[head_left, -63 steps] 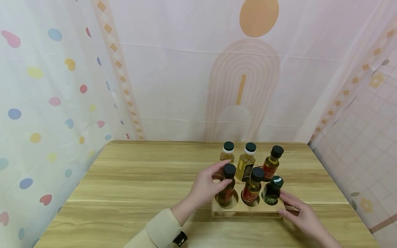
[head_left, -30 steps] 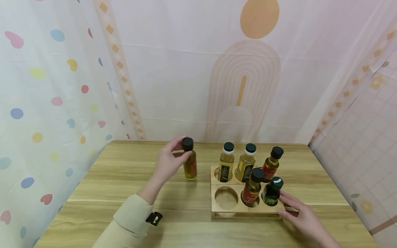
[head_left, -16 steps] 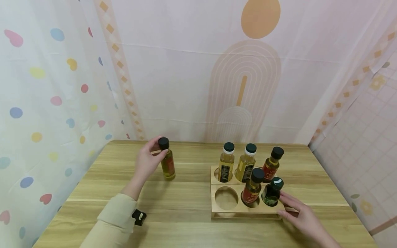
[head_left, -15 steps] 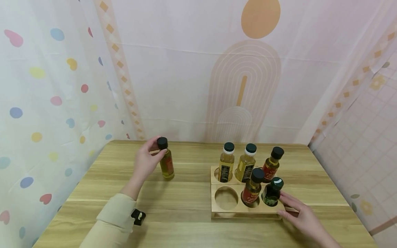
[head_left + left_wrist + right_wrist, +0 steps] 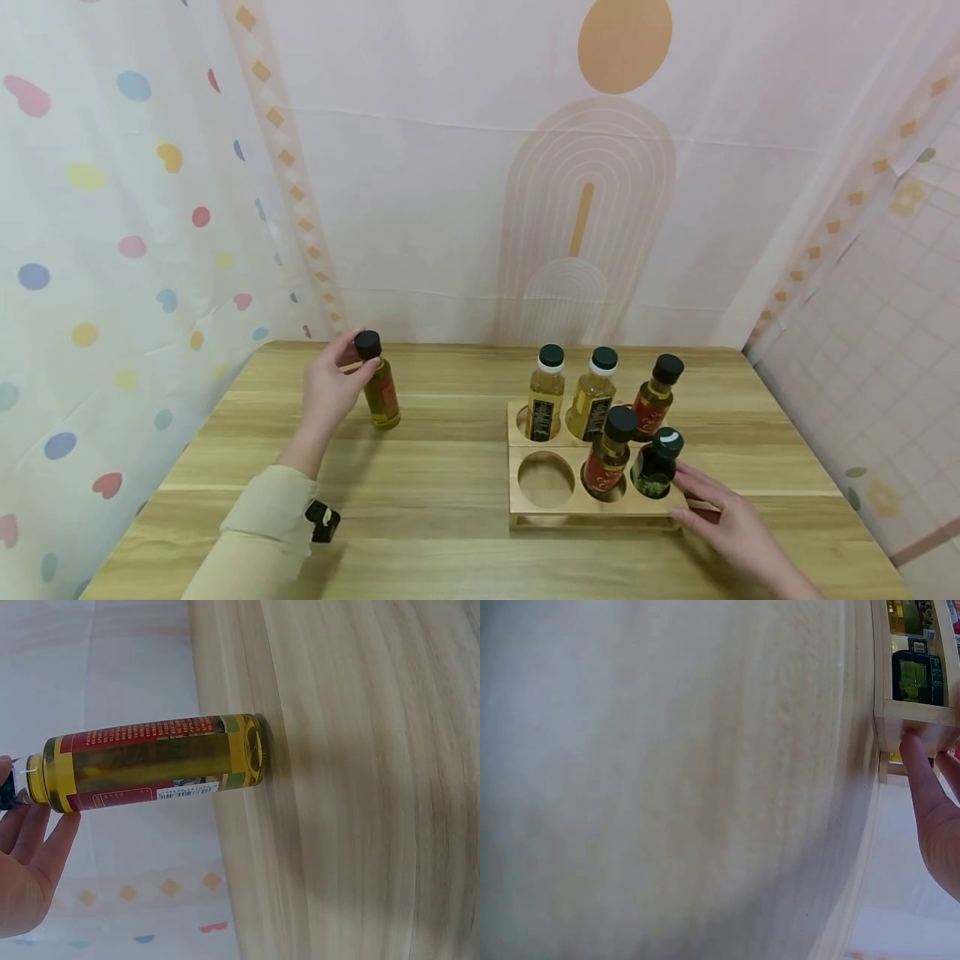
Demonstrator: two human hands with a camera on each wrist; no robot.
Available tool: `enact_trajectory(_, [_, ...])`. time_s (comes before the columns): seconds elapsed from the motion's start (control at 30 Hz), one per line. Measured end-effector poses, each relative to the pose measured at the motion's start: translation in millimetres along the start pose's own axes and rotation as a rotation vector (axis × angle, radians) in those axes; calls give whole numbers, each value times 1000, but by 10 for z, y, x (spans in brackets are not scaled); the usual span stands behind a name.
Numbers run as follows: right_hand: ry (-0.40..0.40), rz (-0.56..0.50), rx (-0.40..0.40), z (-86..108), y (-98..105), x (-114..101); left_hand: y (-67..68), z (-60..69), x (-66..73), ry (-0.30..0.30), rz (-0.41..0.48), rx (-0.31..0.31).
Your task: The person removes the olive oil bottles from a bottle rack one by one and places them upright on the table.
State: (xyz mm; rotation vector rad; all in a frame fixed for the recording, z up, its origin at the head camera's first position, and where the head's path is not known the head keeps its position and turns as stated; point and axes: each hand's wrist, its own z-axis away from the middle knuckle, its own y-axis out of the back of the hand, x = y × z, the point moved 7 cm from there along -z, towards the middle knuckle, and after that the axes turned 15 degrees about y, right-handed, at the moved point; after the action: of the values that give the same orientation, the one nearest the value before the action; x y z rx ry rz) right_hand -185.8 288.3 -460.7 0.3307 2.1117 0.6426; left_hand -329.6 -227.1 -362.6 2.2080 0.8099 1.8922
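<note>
In the head view my left hand (image 5: 330, 389) grips an oil bottle (image 5: 382, 398) by its black-capped neck, over the table's left half. The left wrist view shows that bottle (image 5: 150, 761) with yellow-green oil and a red label; whether its base touches the table I cannot tell. A two-tier wooden rack (image 5: 521, 447) stands at the right. My right hand (image 5: 731, 521) rests against its right end, beside a dark green-capped bottle (image 5: 656, 471). In the right wrist view, the fingers of this hand (image 5: 937, 825) touch the rack's end panel (image 5: 922, 711).
Two pale oil bottles with white-ringed caps (image 5: 545, 404) (image 5: 595, 407) and a red-labelled bottle (image 5: 652, 408) stand in the back tier. Another red-labelled bottle (image 5: 606, 467) is in the front middle hole. The front left hole holds nothing. Patterned curtains (image 5: 420, 208) border the wooden table (image 5: 442, 500).
My left hand has lifted the bottle out of the rack's front left hole and carried it leftward, still drifting left lately. My right hand and the rack have stayed in place.
</note>
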Motion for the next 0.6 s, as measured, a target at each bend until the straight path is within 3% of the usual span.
enact_trajectory(0.6, [8,-16,6,-4,0,-10,175,-81,-92,40,11,62])
